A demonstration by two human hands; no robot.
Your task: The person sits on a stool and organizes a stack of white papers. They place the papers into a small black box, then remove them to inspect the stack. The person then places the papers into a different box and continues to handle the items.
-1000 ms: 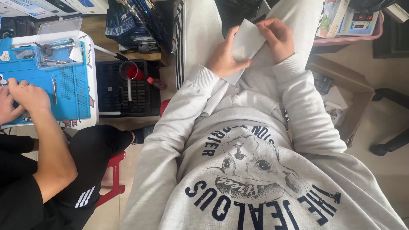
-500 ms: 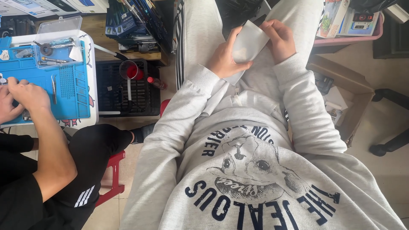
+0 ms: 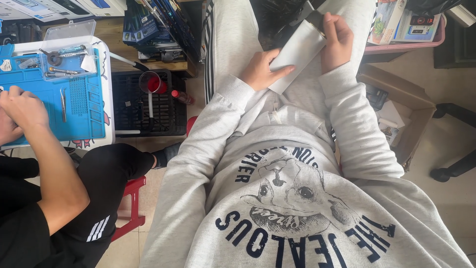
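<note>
I hold a flat white rectangular box (image 3: pixel 297 54) over my lap with both hands. My left hand (image 3: pixel 262 69) grips its lower left edge, fingers laid across the face. My right hand (image 3: pixel 336 39) closes over the upper right end, where a dark edge shows. Under the box lie my light grey trousers (image 3: pixel 233 44) and grey printed sweatshirt (image 3: pixel 287 198).
At left a co-worker's hands (image 3: pixel 20 111) rest on a blue work mat (image 3: pixel 74 101) with tweezers and small tools. A black crate (image 3: pixel 144 106) holds a red cup (image 3: pixel 153 83). A cardboard box (image 3: pixel 401 111) stands at right, a pink shelf (image 3: pixel 406 44) behind it, a red stool (image 3: pixel 131 198) below.
The white box has tilted a little and my right hand has shifted along its upper end. The co-worker's hands stay on the blue mat.
</note>
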